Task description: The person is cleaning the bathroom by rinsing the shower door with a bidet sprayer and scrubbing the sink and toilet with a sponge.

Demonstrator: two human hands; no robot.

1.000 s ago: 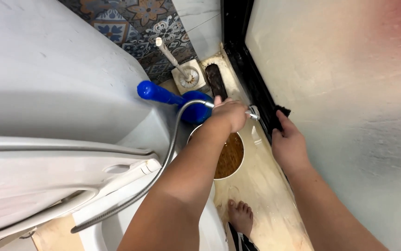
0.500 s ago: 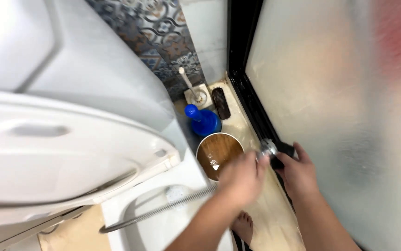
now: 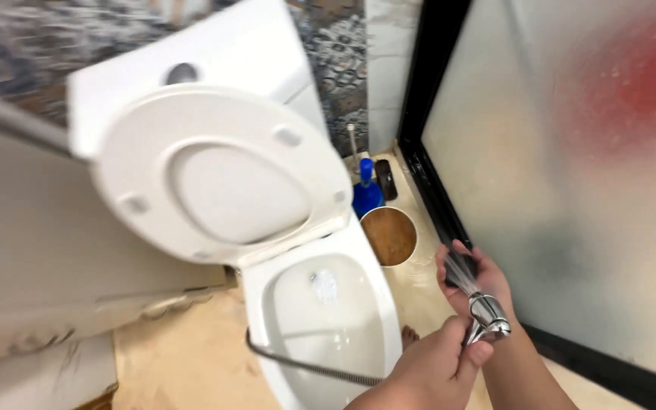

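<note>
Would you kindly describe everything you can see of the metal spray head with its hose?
The spray head is a small, shiny chrome piece, held in the left hand at the lower right, nozzle aimed up and away. A fan of water leaves it onto the right hand beside the black door frame. Its ribbed metal hose runs left across the open toilet bowl.

The left hand has drawn the sprayer back, now spraying the right hand.

Narrow floor strip lay between toilet bowl and glass door. Brown bucket, blue plunger and brush blocked the far corner. Hose crossed the bowl.
</note>
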